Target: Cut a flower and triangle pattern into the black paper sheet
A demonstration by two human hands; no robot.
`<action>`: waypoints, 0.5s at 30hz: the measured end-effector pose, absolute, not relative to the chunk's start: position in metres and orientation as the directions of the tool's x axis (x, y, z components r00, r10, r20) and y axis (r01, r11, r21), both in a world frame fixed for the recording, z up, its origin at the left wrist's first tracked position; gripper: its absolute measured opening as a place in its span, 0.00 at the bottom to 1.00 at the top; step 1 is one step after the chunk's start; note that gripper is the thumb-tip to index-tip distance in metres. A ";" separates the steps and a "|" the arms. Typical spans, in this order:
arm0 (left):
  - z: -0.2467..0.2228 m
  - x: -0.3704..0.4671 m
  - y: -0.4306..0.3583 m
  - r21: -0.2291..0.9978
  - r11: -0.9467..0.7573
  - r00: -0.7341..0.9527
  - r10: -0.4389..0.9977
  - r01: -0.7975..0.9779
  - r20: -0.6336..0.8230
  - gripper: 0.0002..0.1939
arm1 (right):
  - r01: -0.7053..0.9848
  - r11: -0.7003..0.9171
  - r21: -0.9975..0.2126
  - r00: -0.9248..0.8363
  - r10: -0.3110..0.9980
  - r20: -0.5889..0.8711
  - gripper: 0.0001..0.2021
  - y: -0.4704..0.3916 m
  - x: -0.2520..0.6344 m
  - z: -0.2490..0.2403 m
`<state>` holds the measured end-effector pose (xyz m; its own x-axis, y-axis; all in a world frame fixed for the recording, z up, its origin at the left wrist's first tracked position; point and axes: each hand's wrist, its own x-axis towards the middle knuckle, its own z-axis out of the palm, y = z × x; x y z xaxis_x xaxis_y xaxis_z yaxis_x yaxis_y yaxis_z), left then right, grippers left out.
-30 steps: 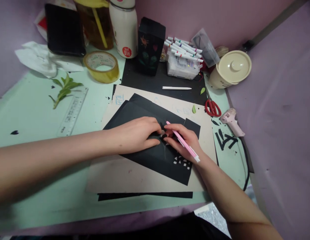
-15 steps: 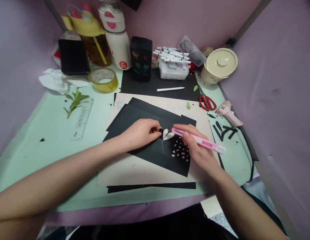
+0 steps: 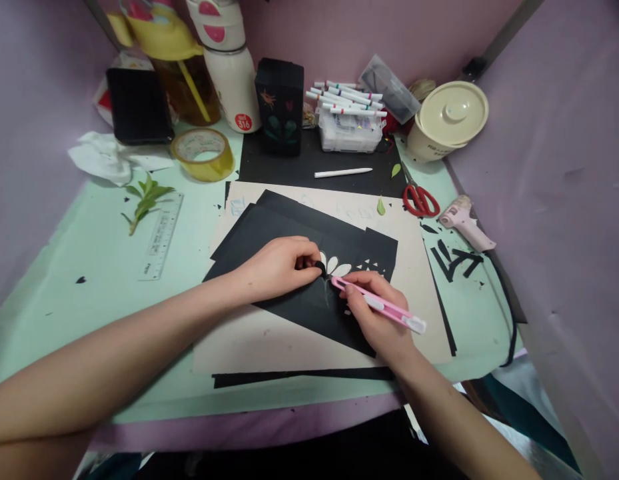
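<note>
A sheet of black paper (image 3: 304, 313) lies at an angle on a pale board. White petal-shaped cut-outs (image 3: 340, 270) show near its middle, with a faint drawn stem below them. My left hand (image 3: 279, 267) rests on the sheet, thumb and fingertips pinching a small black paper piece (image 3: 320, 268) at the left petal. In my right hand (image 3: 384, 327) is a pink craft knife (image 3: 379, 303), held like a pen. Its tip points at the base of the petals, close to my left fingertips. My right hand partly covers a patch of small triangular cut-outs.
Red-handled scissors (image 3: 420, 201), a pink glue gun (image 3: 466, 223) and black paper strips lie to the right. A clear ruler (image 3: 162, 237), leafy sprig (image 3: 145, 200) and tape roll (image 3: 203, 155) are on the left. Bottles, markers (image 3: 346, 99) and a lidded cream pot (image 3: 446, 120) stand behind.
My right hand has moved left and slightly down, bringing the knife tip to the petals' base. Another white petal opening shows beside my left fingertips, which still pinch the black piece.
</note>
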<state>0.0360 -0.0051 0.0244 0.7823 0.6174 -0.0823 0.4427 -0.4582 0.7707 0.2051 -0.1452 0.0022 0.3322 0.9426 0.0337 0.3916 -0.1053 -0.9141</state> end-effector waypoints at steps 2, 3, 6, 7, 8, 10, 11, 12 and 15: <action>0.026 0.036 -0.006 0.789 -0.432 0.777 0.623 0.437 -0.090 0.03 | 0.394 -0.089 -0.915 0.323 0.945 0.047 0.06 -0.145 0.205 0.002; 0.026 0.036 -0.007 0.796 -0.421 0.775 0.625 0.435 -0.093 0.04 | 0.398 -0.080 -0.914 0.319 0.946 0.056 0.06 -0.145 0.205 0.001; 0.027 0.035 -0.008 0.808 -0.401 0.772 0.628 0.430 -0.099 0.04 | 0.426 -0.064 -0.902 0.303 0.950 0.075 0.05 -0.146 0.205 0.001; 0.027 0.035 -0.008 0.809 -0.401 0.773 0.627 0.429 -0.099 0.04 | 0.436 -0.062 -0.898 0.298 0.951 0.079 0.05 -0.146 0.206 0.001; 0.027 0.035 -0.008 0.809 -0.402 0.774 0.625 0.428 -0.099 0.04 | 0.444 -0.060 -0.894 0.296 0.952 0.083 0.05 -0.146 0.206 0.001; 0.027 0.035 -0.009 0.807 -0.404 0.773 0.627 0.431 -0.099 0.04 | 0.449 -0.055 -0.892 0.295 0.951 0.090 0.05 -0.146 0.206 0.002; 0.028 0.035 -0.010 0.805 -0.403 0.772 0.628 0.435 -0.102 0.04 | 0.448 -0.053 -0.893 0.294 0.951 0.091 0.05 -0.146 0.207 0.002; 0.028 0.035 -0.010 0.804 -0.402 0.771 0.628 0.439 -0.107 0.05 | 0.446 -0.051 -0.894 0.294 0.952 0.092 0.04 -0.146 0.207 0.002; 0.030 0.036 -0.012 0.802 -0.398 0.778 0.615 0.445 -0.127 0.05 | 0.433 -0.057 -0.899 0.299 0.951 0.084 0.04 -0.147 0.207 0.002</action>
<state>0.0356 -0.0119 0.0301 0.7784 0.6147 -0.1273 0.4453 -0.3978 0.8021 0.2069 -0.1466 0.0019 0.2991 0.9506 0.0837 0.4332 -0.0571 -0.8995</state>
